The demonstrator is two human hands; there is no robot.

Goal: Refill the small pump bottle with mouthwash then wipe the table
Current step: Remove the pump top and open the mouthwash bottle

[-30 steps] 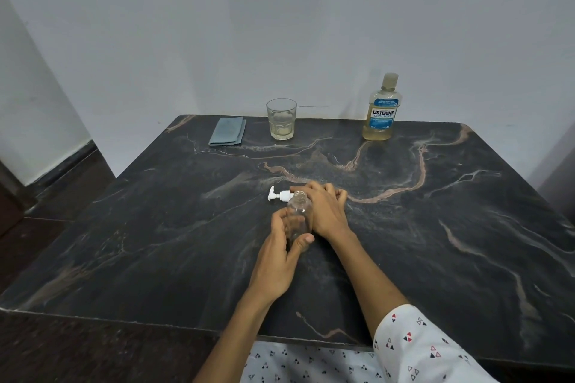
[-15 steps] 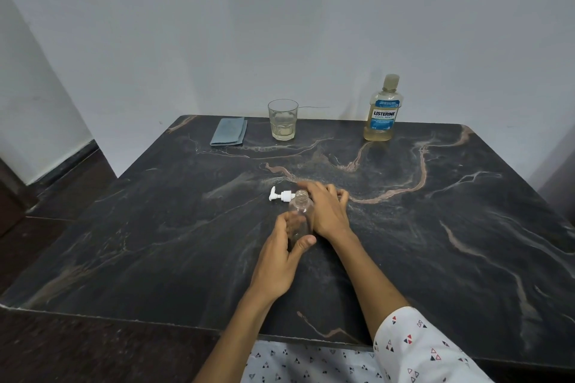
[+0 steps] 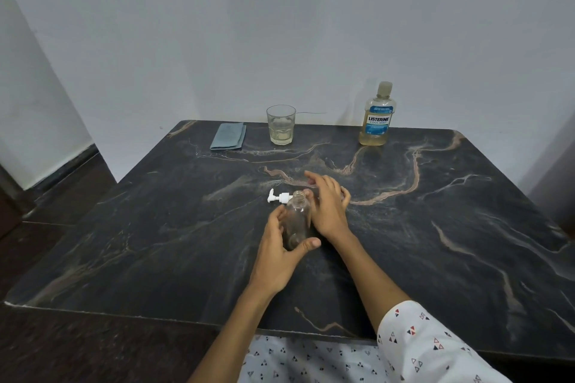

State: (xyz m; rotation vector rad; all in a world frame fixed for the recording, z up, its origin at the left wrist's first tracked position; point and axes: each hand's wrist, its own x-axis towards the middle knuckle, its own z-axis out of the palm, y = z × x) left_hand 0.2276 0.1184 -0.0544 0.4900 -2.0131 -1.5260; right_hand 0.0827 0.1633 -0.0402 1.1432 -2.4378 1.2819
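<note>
While the left hand (image 3: 281,253) kept its grip wrapped round the lower half of the small bottle (image 3: 297,221), thumb on the near side and fingers on the far side, the bottle stood upright near the middle of the worktop (image 3: 435,227) with its neck open. The right hand (image 3: 326,208) hovered just beside the bottle's shoulder, its fingers spread and loose and holding nothing. Just to the left of the neck lay the white pump head (image 3: 278,197), on its side on the stone.

Judging by its clear thin wall and empty look, the bottle was probably light plastic, easy to tip and likely to give a little under a hard squeeze, so a hold low on the body seemed the sensible one while pouring. Its narrow mouth would make a spill likely.

Well apart, along the far edge by the wall, stood the mouthwash bottle (image 3: 376,118), capped and holding yellowish liquid; it looked heavier and smooth-sided, best taken round the waist below the label. To its left stood a glass (image 3: 281,127) with a little pale liquid, and further left a folded blue cloth (image 3: 228,140) lay flat.
</note>
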